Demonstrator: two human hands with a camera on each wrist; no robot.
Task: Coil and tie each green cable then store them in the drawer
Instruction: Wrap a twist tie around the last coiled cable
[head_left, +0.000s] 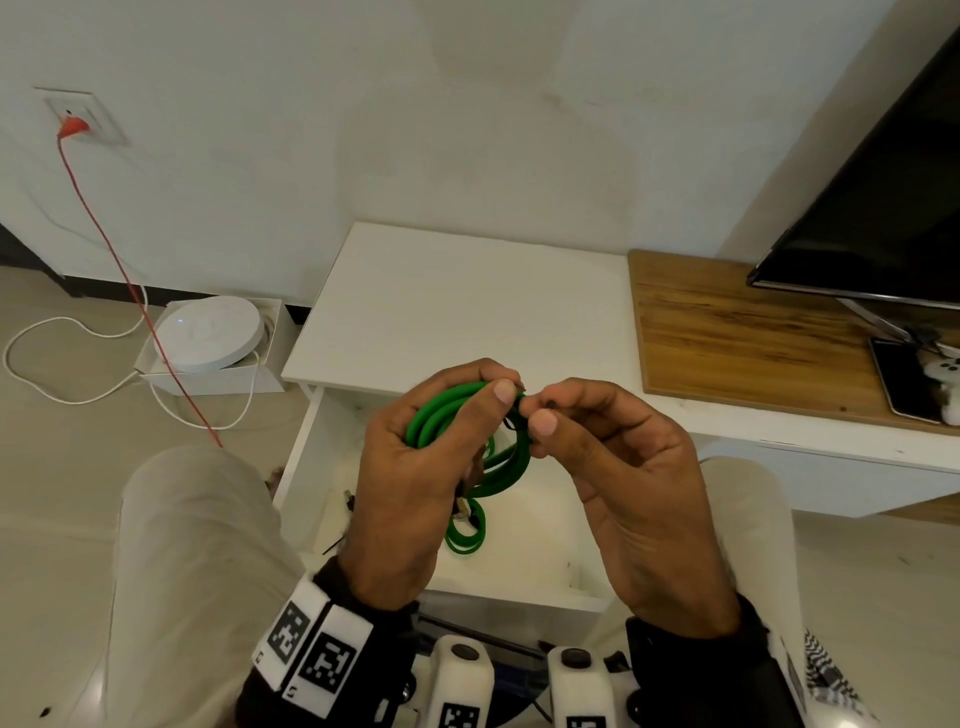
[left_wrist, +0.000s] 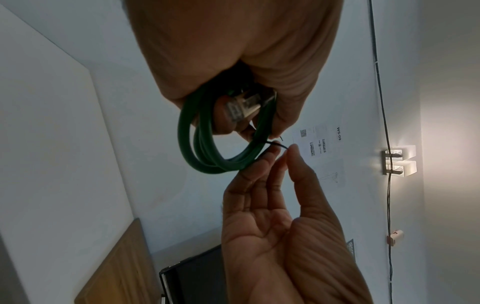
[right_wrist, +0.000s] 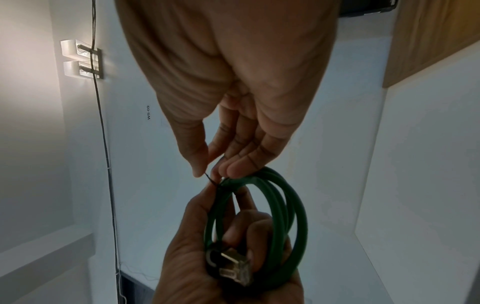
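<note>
My left hand (head_left: 415, 457) grips a coiled green cable (head_left: 441, 415) above the open white drawer (head_left: 519, 587). The coil (left_wrist: 205, 152) hangs from its fingers with a clear plug (left_wrist: 241, 107) held against the palm; the coil (right_wrist: 280, 209) and plug (right_wrist: 233, 267) also show from the right wrist. My right hand (head_left: 597, 426) pinches a thin black tie (right_wrist: 211, 180) at the top of the coil; the tie (left_wrist: 279, 145) runs between its thumb and forefinger. A second coiled green cable (head_left: 467, 530) lies in the drawer below the hands.
A white cabinet top (head_left: 467, 301) lies behind the drawer, with a wooden board (head_left: 737, 332) and a black screen (head_left: 883, 208) at the right. A white round device in a box (head_left: 208, 338) and a red cable (head_left: 119, 270) are on the floor at the left.
</note>
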